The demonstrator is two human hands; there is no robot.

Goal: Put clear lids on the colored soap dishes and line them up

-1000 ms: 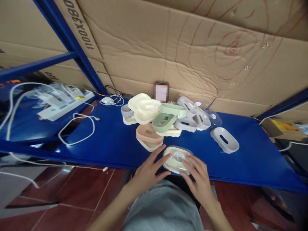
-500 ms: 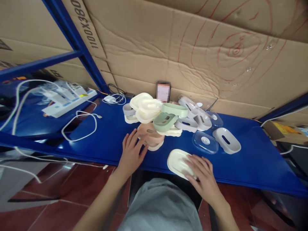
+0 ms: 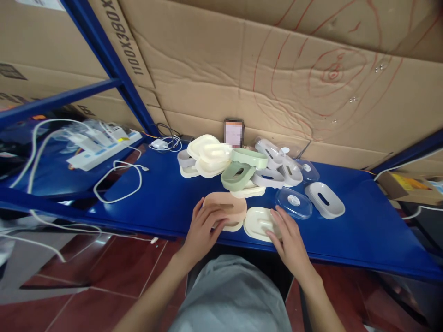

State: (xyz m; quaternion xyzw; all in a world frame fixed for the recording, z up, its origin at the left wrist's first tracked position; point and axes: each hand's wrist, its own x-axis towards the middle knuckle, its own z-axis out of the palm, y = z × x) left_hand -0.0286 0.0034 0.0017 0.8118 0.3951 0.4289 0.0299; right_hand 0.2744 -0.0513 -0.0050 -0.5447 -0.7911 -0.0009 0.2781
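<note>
My left hand [image 3: 207,226] grips the left end of a peach oval soap dish [image 3: 238,205] with a slot in its floor. Beneath it a pale base [image 3: 235,227] shows along the near edge. Right beside it lies a cream oval soap dish base [image 3: 258,223] with a raised rim. The fingers and thumb of my right hand [image 3: 289,235] are bent around its right end. Both pieces are at the table's front edge, nearly end to end.
Behind lie stacked cream pieces [image 3: 212,159], green soap dishes [image 3: 237,177] and grey ones [image 3: 270,178]. A clear lid [image 3: 294,203] and a light grey dish [image 3: 325,200] lie right. A screen device [image 3: 234,133] leans on the cardboard [image 3: 194,69]. Cables and a power strip [image 3: 104,150] occupy the left.
My left hand has drawn the peach soap dish toward me and to the right, out from the pile. The cream base has turned slightly and lies straighter beside it.
</note>
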